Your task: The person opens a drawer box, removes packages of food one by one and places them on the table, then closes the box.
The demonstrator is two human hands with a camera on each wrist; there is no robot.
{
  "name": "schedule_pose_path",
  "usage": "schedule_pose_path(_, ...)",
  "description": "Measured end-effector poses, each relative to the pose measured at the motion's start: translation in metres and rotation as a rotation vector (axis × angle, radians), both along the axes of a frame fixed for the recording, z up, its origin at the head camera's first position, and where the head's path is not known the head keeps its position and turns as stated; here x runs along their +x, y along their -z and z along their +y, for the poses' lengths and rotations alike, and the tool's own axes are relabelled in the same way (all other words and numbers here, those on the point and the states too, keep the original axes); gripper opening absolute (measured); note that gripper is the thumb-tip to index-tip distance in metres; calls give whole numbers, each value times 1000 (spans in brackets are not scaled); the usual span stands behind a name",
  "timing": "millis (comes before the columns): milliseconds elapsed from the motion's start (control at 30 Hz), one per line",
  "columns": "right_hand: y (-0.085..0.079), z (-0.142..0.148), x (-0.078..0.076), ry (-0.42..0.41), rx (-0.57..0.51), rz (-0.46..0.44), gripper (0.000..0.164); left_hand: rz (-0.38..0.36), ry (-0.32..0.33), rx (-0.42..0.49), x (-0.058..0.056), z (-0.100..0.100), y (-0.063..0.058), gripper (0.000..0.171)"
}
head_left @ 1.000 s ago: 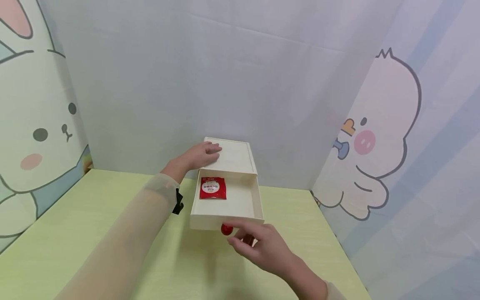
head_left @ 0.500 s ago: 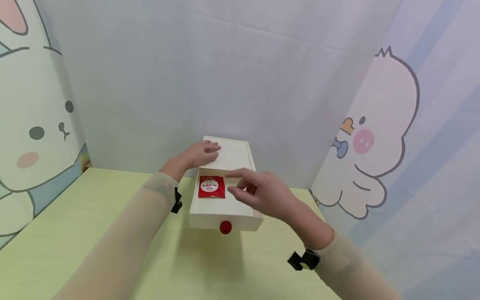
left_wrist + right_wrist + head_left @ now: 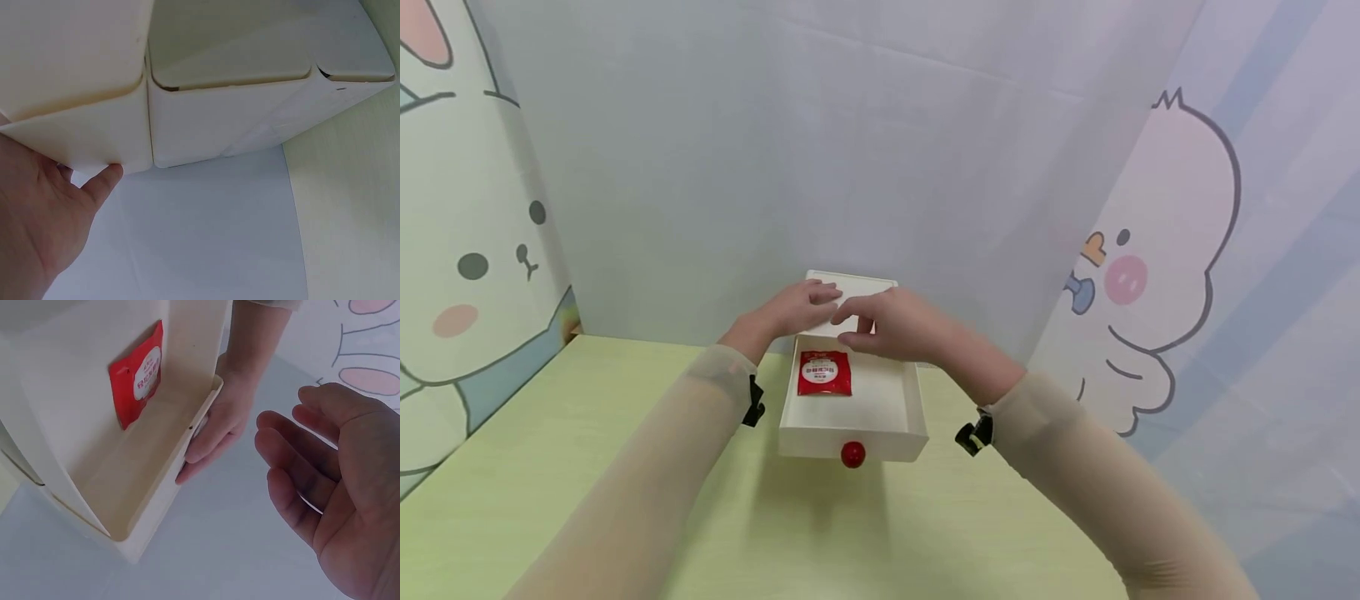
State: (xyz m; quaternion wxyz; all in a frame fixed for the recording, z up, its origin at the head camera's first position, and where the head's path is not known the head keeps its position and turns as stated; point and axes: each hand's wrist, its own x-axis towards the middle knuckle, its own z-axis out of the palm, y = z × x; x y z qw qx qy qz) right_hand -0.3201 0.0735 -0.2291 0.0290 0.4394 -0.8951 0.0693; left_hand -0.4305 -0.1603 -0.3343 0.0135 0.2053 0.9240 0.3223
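Observation:
A white drawer cabinet stands against the back curtain, its top drawer pulled out. Inside, toward the left, lies a red packet with a round white label. A red knob sits on the drawer's front. My left hand rests on the cabinet's top near its left edge; the left wrist view shows the thumb against the white panel. Above the back of the drawer hovers my right hand, fingers loosely bent and nothing between them; the right wrist view shows it apart from the cabinet.
Under the cabinet is a pale yellow-green table. A plain curtain hangs behind, with a rabbit picture on the left and a duck picture on the right. Lower white drawers show in the left wrist view.
My right hand has left the red knob at the drawer's front and moved up and back over the drawer to the cabinet top. The left hand and packet stay in place.

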Motion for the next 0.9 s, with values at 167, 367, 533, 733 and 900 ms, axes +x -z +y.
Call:
schedule_pose_path(167, 0, -9, -14, 48, 161, -30, 27, 14, 2, -2, 3, 2, -2, 62)
schedule_pose_path(367, 14, -20, -25, 34, 297, -109, 30, 13, 12, 3, 5, 4, -2, 62)
schedule_pose_path(533, 27, -33, -27, 42, 412, -156, 39, 14, 10, 10, 4, 5, -1, 60)
schedule_pose_path(733, 41, -43, -25, 44, 584, -146, 66, 7, 11, 5, 6, 6, -3, 60)
schedule_pose_path(900, 46, -47, -25, 40, 655, -141, 85, 2, 10, 6, 6, 6, -5, 60)
